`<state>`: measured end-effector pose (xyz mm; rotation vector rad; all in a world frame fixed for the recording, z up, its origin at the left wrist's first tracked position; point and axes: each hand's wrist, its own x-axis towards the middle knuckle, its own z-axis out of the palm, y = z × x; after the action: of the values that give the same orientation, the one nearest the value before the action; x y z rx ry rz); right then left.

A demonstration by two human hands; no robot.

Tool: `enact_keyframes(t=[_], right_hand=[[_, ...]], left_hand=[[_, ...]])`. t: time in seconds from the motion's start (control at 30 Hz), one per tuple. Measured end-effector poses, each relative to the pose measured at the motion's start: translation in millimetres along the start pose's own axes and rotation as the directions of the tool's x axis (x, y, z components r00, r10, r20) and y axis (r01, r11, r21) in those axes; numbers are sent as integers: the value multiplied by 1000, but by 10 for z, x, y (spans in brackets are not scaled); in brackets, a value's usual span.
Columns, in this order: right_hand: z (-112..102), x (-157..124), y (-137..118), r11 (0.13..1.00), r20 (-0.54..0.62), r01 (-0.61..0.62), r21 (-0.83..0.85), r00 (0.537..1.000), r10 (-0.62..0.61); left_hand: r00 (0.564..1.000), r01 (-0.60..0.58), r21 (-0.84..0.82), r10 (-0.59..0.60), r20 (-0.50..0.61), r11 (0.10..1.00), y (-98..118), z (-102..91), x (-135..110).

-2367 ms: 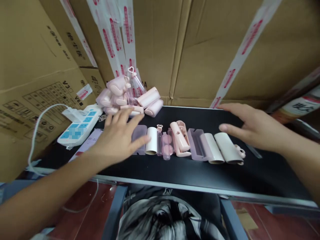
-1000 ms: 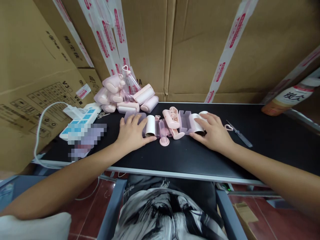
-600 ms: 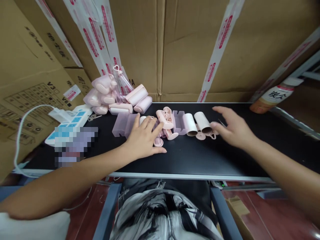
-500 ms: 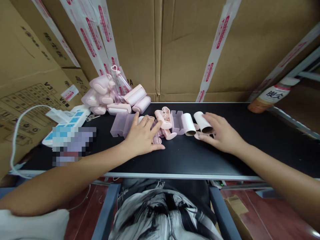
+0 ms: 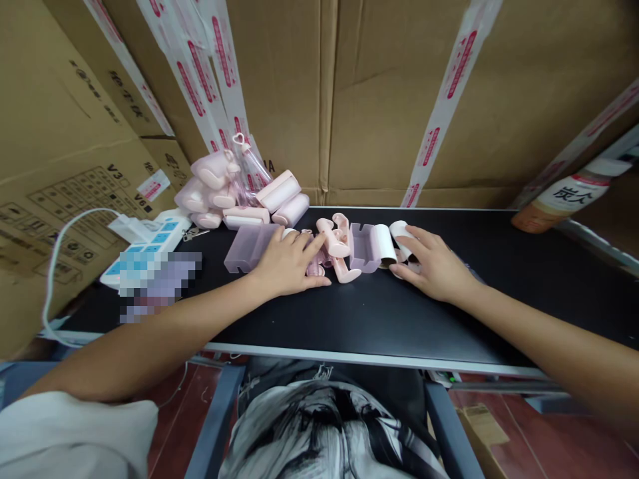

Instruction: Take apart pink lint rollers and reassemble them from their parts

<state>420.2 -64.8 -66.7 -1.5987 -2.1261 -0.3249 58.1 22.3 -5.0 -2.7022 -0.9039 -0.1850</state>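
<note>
My left hand [image 5: 288, 265] lies palm down with fingers spread over small pink and clear purple parts, partly hiding them. To its left is a translucent purple plastic case piece [image 5: 245, 247]. Curved pink plastic parts [image 5: 335, 243] lie just right of its fingertips. Another purple case piece [image 5: 364, 247] stands beside them, against a white paper roll [image 5: 383, 243]. My right hand [image 5: 433, 263] is cupped with thumb and fingers apart, touching a second white roll [image 5: 401, 233]. Its fingers partly cover that roll and some small pieces beneath.
Assembled pink roller cases [image 5: 212, 193] are piled at the back left, before cardboard boxes [image 5: 379, 100]. A white power strip [image 5: 162, 229] with a plugged-in cable and keys [image 5: 196, 233] are at the left. A bottle [image 5: 564, 199] stands at the right. The black table [image 5: 369, 319] has a pale front edge.
My right hand has moved left, and the second white roll now sits closer to the first one. My left hand stays over the small parts. The whole view has shifted slightly.
</note>
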Motion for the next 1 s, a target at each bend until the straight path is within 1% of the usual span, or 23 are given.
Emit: enact_keyframes(t=[0.07,0.13,0.2,0.27,0.33,0.4,0.43,0.5,0.53,0.57,0.6,0.67,0.7,0.73,0.8,0.87,0.93,1.0], right_hand=[[23,-17,9,1000,0,2,0,1000,-2],[-1,-36,20,1000,-31,0,14,1000,0],[-106,-11,28,999,-104,-8,43,994,12],[-296,110,16,997,-207,-29,78,977,44],[-526,346,-36,988,-322,-78,131,939,117],[-714,653,-137,953,-400,-129,273,886,235],[-768,805,-202,922,-468,-114,370,834,291],[-783,1038,-336,859,-456,-48,510,831,317],[-748,1104,-395,848,-490,-38,528,802,341],[-694,1130,-443,860,-497,-37,508,803,328],[-628,1122,-477,887,-489,-31,460,825,283],[-495,1034,-503,929,-398,-13,370,902,170],[-439,976,-498,935,-338,-11,355,931,140],[-396,922,-486,932,-288,-21,362,948,133],[-349,849,-456,910,-240,-65,408,955,176],[-345,828,-439,897,-237,-86,433,950,205],[-367,835,-446,898,-234,-71,435,954,189],[-396,844,-469,903,-201,-26,428,972,123]], left_hand=[[1000,-6,-51,6,8,999,-37,-55,-8],[1000,16,-144,-14,16,989,-126,-172,-23],[997,79,-264,-81,5,961,-265,-339,-26],[988,124,-379,-151,-40,917,-417,-515,7],[976,142,-436,-199,-88,889,-528,-646,91],[963,128,-499,-227,-144,857,-566,-697,206],[955,107,-538,-236,-177,836,-561,-691,262],[938,60,-601,-251,-239,797,-535,-626,336],[929,40,-621,-258,-266,783,-529,-578,346],[922,26,-631,-263,-284,775,-534,-527,337],[918,22,-638,-268,-292,770,-551,-479,312],[918,45,-648,-287,-273,760,-610,-407,238],[920,66,-655,-301,-252,753,-643,-385,201],[920,88,-661,-315,-233,745,-669,-371,171],[918,110,-670,-333,-214,734,-690,-354,141],[920,88,-681,-322,-225,727,-660,-334,145],[935,53,-691,-279,-219,721,-591,-302,164],[954,34,-694,-229,-191,719,-510,-265,179]])
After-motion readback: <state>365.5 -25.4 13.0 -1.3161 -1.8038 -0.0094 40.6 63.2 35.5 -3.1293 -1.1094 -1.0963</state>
